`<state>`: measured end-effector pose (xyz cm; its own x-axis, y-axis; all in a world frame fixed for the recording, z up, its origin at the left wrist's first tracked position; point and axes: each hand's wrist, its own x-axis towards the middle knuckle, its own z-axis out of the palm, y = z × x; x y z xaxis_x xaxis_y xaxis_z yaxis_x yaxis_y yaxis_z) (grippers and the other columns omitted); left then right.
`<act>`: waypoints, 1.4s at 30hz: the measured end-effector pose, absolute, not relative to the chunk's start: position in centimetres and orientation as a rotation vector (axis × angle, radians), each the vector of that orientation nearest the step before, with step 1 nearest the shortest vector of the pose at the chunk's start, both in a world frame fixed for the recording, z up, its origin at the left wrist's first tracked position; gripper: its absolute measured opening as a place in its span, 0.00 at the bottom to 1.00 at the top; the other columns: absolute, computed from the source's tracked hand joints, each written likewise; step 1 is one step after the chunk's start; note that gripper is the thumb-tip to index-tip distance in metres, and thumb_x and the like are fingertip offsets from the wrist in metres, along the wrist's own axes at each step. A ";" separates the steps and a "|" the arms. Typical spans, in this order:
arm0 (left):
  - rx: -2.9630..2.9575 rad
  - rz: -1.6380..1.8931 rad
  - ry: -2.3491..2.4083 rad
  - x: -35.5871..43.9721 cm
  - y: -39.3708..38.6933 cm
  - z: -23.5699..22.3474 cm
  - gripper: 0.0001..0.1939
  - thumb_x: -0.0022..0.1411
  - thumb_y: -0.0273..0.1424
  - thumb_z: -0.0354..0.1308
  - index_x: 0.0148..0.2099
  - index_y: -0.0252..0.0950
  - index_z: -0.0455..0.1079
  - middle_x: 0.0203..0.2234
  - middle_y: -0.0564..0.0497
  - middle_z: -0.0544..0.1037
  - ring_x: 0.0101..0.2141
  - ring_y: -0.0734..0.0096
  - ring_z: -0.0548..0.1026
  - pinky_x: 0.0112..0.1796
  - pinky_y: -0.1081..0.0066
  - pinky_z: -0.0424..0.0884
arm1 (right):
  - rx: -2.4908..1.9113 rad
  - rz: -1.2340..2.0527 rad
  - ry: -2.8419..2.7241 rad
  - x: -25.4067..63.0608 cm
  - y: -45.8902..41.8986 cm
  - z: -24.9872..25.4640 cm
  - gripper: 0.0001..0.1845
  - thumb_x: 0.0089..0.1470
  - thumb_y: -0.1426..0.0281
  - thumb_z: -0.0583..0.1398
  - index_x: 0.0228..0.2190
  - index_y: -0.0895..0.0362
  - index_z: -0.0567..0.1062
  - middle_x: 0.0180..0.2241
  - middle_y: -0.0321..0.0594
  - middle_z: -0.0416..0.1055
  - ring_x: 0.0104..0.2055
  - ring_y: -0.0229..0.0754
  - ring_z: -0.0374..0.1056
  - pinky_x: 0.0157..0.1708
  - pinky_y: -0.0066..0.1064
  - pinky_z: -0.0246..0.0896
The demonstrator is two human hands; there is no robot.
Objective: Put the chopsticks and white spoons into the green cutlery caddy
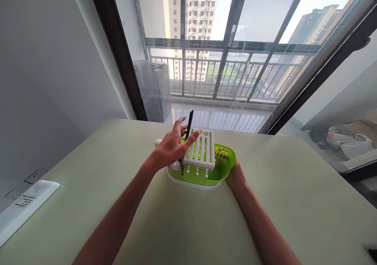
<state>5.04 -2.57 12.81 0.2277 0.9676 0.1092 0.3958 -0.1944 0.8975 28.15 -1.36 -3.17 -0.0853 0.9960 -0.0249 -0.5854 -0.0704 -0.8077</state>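
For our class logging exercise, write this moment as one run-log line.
left hand: at slotted white plastic rack | right hand: against green plastic basket's right end | dark slender sticks: upright, leaning

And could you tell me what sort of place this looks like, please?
Probably a high-rise apartment: a railed balcony behind glass, a tower block beyond, and a green-and-white utensil rack on the table.

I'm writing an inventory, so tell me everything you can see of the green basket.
The green basket is bright, plastic-looking and oblong with rounded ends. Rectangular holes pierce its far wall near the right end. It stands upright on the table, above a white base. A white slotted rack covers its middle; its right end is open above. The right hand is against that end, fingers hidden; the left hand partly hides the left end.
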 end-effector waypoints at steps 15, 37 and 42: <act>1.650 0.887 1.284 4.5 -1.7 11.9 0.44 0.61 0.50 0.63 0.72 0.42 0.49 0.60 0.37 0.71 0.60 0.48 0.70 0.53 0.54 0.73 | -0.745 1.514 -0.769 28.2 -1.3 -3.5 0.12 0.48 0.64 0.67 0.37 0.50 0.82 0.46 0.40 0.81 0.58 0.58 0.70 0.61 0.53 0.63; 1.949 1.020 1.468 5.4 -3.5 14.3 0.28 0.65 0.48 0.59 0.61 0.39 0.67 0.52 0.44 0.79 0.48 0.54 0.78 0.46 0.59 0.79 | -0.760 1.490 -0.777 28.0 -1.3 -3.4 0.12 0.47 0.64 0.68 0.37 0.49 0.82 0.46 0.40 0.81 0.58 0.59 0.70 0.60 0.55 0.64; 2.001 1.043 1.505 5.3 -3.6 14.5 0.25 0.65 0.47 0.59 0.59 0.38 0.68 0.50 0.45 0.79 0.46 0.57 0.79 0.44 0.61 0.79 | -0.768 1.475 -0.777 28.1 -1.5 -3.3 0.13 0.46 0.64 0.68 0.37 0.50 0.83 0.46 0.40 0.81 0.58 0.60 0.70 0.61 0.54 0.63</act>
<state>5.30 -3.61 14.47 0.1299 0.9416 0.3108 0.6217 -0.3215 0.7142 28.10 -1.45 -3.30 -0.0408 0.9990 -0.0157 -0.5524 -0.0356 -0.8328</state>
